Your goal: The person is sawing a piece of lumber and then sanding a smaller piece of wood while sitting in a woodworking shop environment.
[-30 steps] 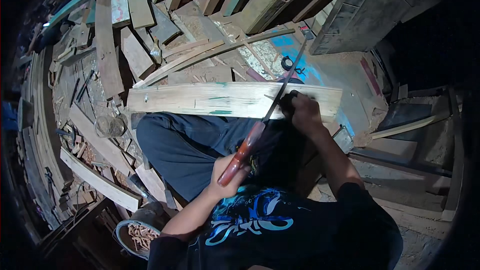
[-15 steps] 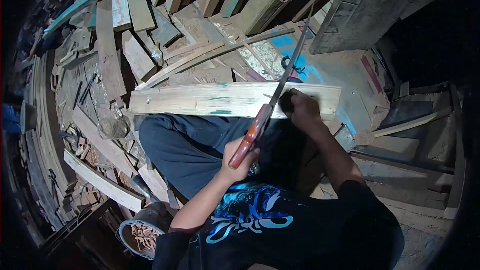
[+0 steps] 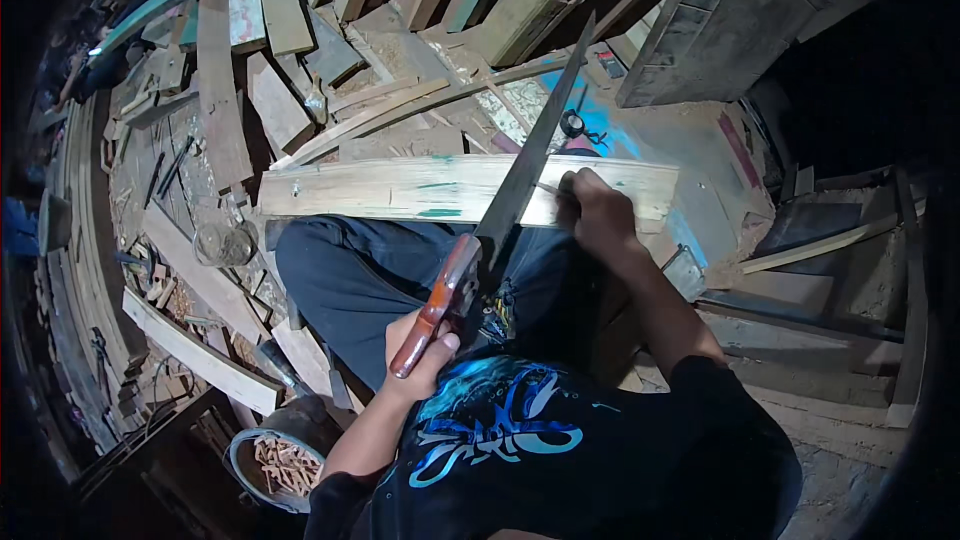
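My left hand (image 3: 424,350) grips the red-brown wooden handle (image 3: 440,290) of a handsaw, whose long dark blade (image 3: 533,155) slants up and forward over a pale board. The board (image 3: 390,190), streaked with green, lies crosswise over my bent legs (image 3: 350,285). My right hand (image 3: 598,208) is closed at the board's right half, just right of the blade, with a thin stick-like piece jutting from it; what it holds is hard to make out in shadow.
Planks (image 3: 285,5) stand and lie around me at the back and left. A bucket of wood offcuts (image 3: 283,460) sits at lower left. A glass jar (image 3: 222,243) is beside my left knee, a small black round object (image 3: 573,123) beyond the board, a dark panel (image 3: 710,20) upper right.
Over the last second the saw went forward, then back down-left toward my body, its blade now showing more of its flat face. My right hand stays at the board, shifted slightly.
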Demonstrator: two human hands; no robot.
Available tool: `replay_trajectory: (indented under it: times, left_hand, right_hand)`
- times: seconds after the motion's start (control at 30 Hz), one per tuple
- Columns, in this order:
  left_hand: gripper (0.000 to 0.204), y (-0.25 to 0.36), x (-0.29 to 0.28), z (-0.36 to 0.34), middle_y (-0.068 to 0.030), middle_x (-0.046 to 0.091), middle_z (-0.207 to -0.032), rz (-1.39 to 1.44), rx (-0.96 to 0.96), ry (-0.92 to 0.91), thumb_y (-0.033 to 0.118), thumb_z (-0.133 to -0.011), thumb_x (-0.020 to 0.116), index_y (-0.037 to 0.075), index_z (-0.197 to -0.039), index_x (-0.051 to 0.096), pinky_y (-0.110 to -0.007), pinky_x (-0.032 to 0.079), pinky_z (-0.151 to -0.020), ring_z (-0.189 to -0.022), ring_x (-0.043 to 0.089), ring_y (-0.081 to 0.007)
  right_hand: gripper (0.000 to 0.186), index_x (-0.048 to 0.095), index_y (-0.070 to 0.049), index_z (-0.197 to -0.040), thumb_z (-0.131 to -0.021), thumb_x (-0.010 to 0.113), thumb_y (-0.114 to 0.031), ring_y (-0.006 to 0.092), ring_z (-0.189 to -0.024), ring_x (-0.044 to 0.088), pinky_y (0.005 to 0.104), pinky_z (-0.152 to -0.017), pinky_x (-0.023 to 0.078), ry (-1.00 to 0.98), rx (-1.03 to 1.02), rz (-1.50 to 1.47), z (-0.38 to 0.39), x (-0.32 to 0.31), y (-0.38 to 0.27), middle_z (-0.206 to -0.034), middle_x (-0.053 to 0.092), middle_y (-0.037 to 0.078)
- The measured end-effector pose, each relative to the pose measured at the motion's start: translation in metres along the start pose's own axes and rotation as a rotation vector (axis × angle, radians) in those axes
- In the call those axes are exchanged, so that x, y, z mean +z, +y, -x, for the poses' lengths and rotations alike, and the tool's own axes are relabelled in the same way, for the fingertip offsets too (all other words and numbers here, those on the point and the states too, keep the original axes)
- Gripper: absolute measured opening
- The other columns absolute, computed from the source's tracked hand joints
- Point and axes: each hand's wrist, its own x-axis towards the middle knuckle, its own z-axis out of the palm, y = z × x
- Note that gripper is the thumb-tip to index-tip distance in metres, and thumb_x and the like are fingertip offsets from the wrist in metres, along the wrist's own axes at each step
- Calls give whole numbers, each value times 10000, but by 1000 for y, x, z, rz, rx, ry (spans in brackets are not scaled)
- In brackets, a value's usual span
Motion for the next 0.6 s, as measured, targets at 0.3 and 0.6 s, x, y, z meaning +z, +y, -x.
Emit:
replay_trajectory:
  times: [0.3, 0.6]
  left_hand:
    - [161, -13, 13, -1, -13, 450, -631, 10, 10, -79, 62, -801, 597, 31, -708, 468, -268, 359, -559, -572, 391, -118]
    - [99, -17, 20, -12, -27, 452, -626, 4, 12, -51, 16, -767, 599, 14, -742, 503, -276, 380, -553, -562, 413, -126]
  right_hand:
    - [130, 583, -76, -892, -767, 617, -58, 349, -813, 616, 448, -671, 494, 48, -43, 53, 8, 9, 7, -887, 578, 107]
    - [144, 594, -51, -810, -763, 691, -145, 339, -729, 625, 436, -604, 481, 166, -91, 106, 7, 18, 10, -821, 599, 113]
